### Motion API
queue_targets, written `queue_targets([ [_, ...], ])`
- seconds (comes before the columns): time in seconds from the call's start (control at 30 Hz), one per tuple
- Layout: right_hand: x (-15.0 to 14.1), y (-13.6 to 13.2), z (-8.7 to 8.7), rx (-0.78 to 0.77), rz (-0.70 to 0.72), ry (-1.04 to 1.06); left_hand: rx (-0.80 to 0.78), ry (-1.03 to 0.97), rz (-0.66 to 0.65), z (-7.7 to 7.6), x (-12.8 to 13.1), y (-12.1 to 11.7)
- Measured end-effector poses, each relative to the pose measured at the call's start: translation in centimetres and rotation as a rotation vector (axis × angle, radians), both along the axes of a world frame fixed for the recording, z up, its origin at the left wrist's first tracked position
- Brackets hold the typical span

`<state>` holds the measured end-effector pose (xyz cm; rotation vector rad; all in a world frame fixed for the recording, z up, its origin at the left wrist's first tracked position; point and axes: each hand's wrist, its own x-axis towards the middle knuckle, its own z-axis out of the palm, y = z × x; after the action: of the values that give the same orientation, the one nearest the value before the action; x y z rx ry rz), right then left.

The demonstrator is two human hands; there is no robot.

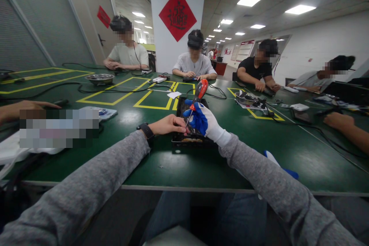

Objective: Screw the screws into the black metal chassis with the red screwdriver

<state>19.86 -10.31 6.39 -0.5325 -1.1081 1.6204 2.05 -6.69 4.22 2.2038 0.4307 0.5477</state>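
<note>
Work appeared underway: blue-and-white-gloved right hand [208, 120], fingers clamped on red-and-black screwdriver [201, 90], over black rectangular tray [180, 143]. Bare left hand [167, 124]: fingers near shaft, closure unclear. Completed, remaining portions indeterminable.

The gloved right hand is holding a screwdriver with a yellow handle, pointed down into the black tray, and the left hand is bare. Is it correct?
Not fully: the head view shows that the screwdriver has a red and black handle, not yellow. The gloved right hand does point it down into the black tray, and the left hand is bare.
</note>
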Motion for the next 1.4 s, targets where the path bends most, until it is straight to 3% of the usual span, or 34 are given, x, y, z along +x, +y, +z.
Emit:
queue_targets([
  [0.23, 0.0, 0.3, -0.4, 0.055, -0.023, -0.017, -0.166, -0.035, 0.054, -0.1, 0.2, -0.3],
  [0.4, -0.2, -0.2, -0.1, 0.068, -0.016, -0.008, -0.129, -0.047, 0.087, -0.2, 0.3, -0.2],
  [0.57, -0.1, -0.1, -0.1, 0.017, 0.013, 0.020, -0.084, -0.014, 0.013, 0.1, 0.1, -0.2],
  [0.87, 0.1, 0.4, -0.6, 0.073, -0.057, -0.042, -0.137, -0.041, 0.062, 0.1, 0.2, -0.4],
  [1.07, 0.0, 0.3, -0.5, 0.112, -0.090, -0.032, -0.192, -0.049, 0.018, 0.1, 0.1, -0.4],
  [1.17, 0.3, 0.4, -0.3, 0.176, -0.293, -0.036, -0.186, -0.117, 0.114, 0.1, 0.3, -0.6],
  [1.3, 1.2, 1.1, -0.3, 0.267, -0.797, -0.047, -0.053, -0.315, 0.378, -0.7, 0.9, -0.3],
  [1.4, 1.8, 1.6, -0.7, 0.244, -0.942, -0.141, 0.069, -0.333, 0.519, -1.4, 1.2, 0.1],
])
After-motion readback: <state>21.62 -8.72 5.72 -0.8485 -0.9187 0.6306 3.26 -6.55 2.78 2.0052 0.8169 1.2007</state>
